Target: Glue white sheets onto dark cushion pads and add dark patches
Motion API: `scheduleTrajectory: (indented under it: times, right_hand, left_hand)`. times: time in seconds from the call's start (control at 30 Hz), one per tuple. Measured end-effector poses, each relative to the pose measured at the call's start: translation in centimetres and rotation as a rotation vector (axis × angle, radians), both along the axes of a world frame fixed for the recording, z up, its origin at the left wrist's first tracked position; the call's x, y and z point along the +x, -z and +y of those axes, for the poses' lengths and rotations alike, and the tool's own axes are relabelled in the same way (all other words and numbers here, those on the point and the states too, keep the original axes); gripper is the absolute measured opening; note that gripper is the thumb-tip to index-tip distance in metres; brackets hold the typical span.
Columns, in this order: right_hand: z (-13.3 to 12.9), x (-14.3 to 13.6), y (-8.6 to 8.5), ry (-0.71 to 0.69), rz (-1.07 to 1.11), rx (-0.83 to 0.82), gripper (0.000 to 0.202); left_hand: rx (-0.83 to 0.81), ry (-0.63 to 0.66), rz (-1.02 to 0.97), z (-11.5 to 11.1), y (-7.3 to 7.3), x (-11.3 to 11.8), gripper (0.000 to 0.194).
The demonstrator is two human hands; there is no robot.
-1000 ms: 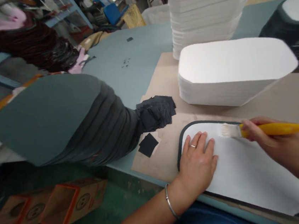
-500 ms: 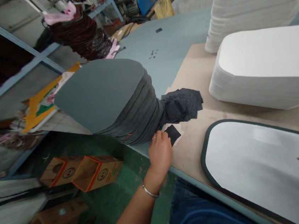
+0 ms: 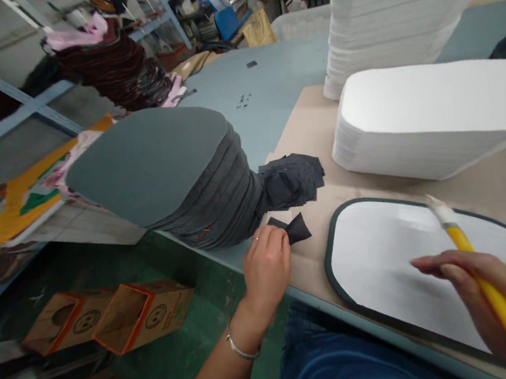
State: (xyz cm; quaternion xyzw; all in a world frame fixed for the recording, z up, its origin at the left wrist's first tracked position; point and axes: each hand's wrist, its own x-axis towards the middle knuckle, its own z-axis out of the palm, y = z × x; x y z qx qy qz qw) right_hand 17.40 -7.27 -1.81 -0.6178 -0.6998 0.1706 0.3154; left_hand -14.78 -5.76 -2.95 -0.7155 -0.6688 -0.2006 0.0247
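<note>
My left hand [image 3: 267, 263] pinches a small dark fabric piece [image 3: 299, 229] at the table's near edge. Another dark piece and a pale scrap [image 3: 280, 216] lie beneath it. Just beyond is a heap of dark squares [image 3: 292, 179], beside a tall stack of dark grey rounded panels [image 3: 155, 163]. My right hand [image 3: 494, 291] is closed around a yellow-handled brush [image 3: 465, 244], its pale bristles pointing up and away. Under that hand lies a white rounded panel [image 3: 377, 249] with a dark green border.
Two stacks of white rounded sheets [image 3: 428, 98] [image 3: 384, 19] stand at the back right. Cardboard boxes [image 3: 144, 315] sit on the green floor at lower left. Dark brown stacked pieces [image 3: 109, 72] and a blue metal frame [image 3: 36, 104] are at the far left.
My right hand has come further into view from the right, now showing the brush. My left hand has lifted and bent the small dark piece. The whole view has shifted slightly.
</note>
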Motion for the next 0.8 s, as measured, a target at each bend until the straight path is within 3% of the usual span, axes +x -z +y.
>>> scheduleTrajectory:
  times: [0.1, 0.2, 0.3, 0.37, 0.43, 0.5, 0.6, 0.7, 0.8]
  right_hand:
    - [0.3, -2.8, -1.2, -0.104, 0.073, 0.049, 0.025]
    - [0.8, -4.2, -1.5, -0.09, 0.208, 0.05, 0.021]
    - [0.6, -3.9, -1.6, -0.01, 0.278, 0.102, 0.013]
    - [0.3, -3.1, -1.7, 0.044, 0.294, 0.148, 0.013]
    - [0.0, -2.1, -1.5, 0.084, 0.295, 0.168, 0.014]
    - [0.0, -1.2, -1.1, 0.111, 0.282, 0.146, 0.014]
    - [0.7, -0.1, 0.0, 0.144, 0.235, 0.04, 0.015]
    - [2.4, 0.7, 0.9, 0.182, 0.154, -0.017, 0.016]
    - [4.6, 1.2, 1.5, 0.219, 0.021, 0.007, 0.012]
  left_hand:
    - [0.083, 0.208, -0.084, -0.1, -1.5, 3.6, 0.015]
    - [0.1, 0.416, -0.174, -0.2, -2.3, 7.5, 0.014]
    - [0.038, 0.423, -0.496, -0.2, -2.3, 10.6, 0.009]
    - [-0.182, 0.313, -0.858, 0.1, -1.9, 12.1, 0.011]
    - [-0.51, 0.229, -1.199, 0.8, -1.4, 13.3, 0.024]
    - [-0.732, 0.203, -1.373, 1.8, -0.9, 14.3, 0.03]
    - [-0.64, 0.205, -1.25, 3.6, -0.4, 15.4, 0.031]
    - [-0.455, 0.265, -0.88, 5.7, -0.3, 16.4, 0.035]
    - [-0.384, 0.311, -0.56, 7.5, -0.4, 17.5, 0.039]
